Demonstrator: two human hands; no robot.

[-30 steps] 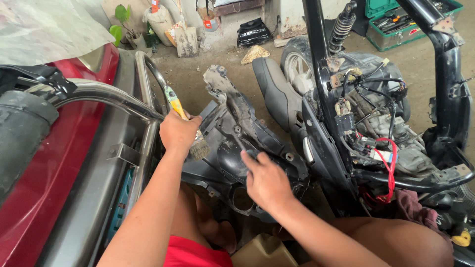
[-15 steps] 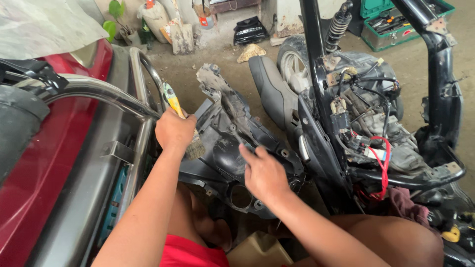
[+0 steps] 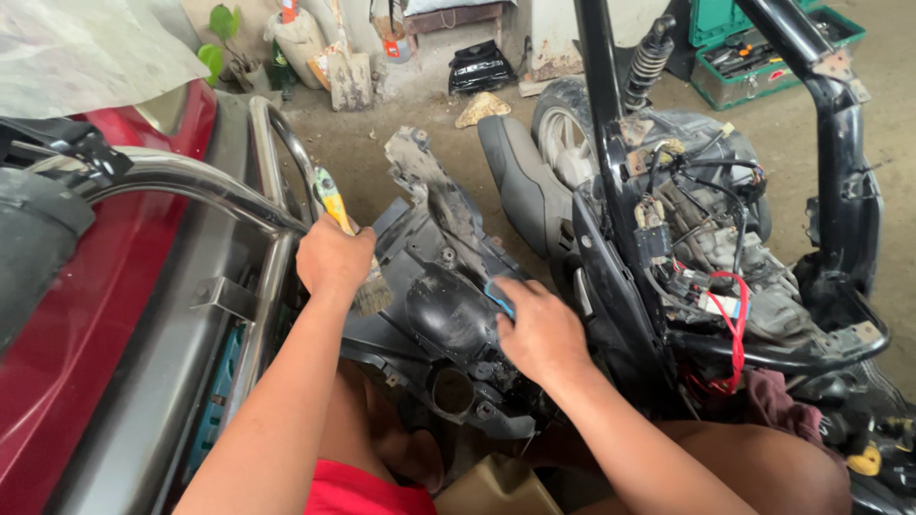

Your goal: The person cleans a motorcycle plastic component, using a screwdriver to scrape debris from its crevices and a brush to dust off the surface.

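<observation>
Concrete floor; left hand [image 3: 334,257] grips one brush [image 3: 350,243]; right hand [image 3: 539,329] clasps blue tool [image 3: 498,296] on one black panel [image 3: 448,305].

open concrete floor [image 3: 382,157] upper centre of frame, chrome rail [image 3: 191,181] hemming the left, black frame tubes [image 3: 601,124] and tangled wiring [image 3: 706,219] crowding the right, dirty black plastic cover [image 3: 448,286] filling centre, narrow gap between rail and cover

Left: red bodywork [image 3: 86,315] behind a chrome rail [image 3: 205,186]. Upper left: green plant [image 3: 221,29], pale sacks [image 3: 303,43] on concrete floor [image 3: 401,124]. Centre top: black bag [image 3: 480,65], shock absorber [image 3: 647,59]. Top right: green toolbox [image 3: 763,43]. Right: black frame tube [image 3: 840,162], red wire [image 3: 737,324], grey seat [image 3: 523,186].
</observation>
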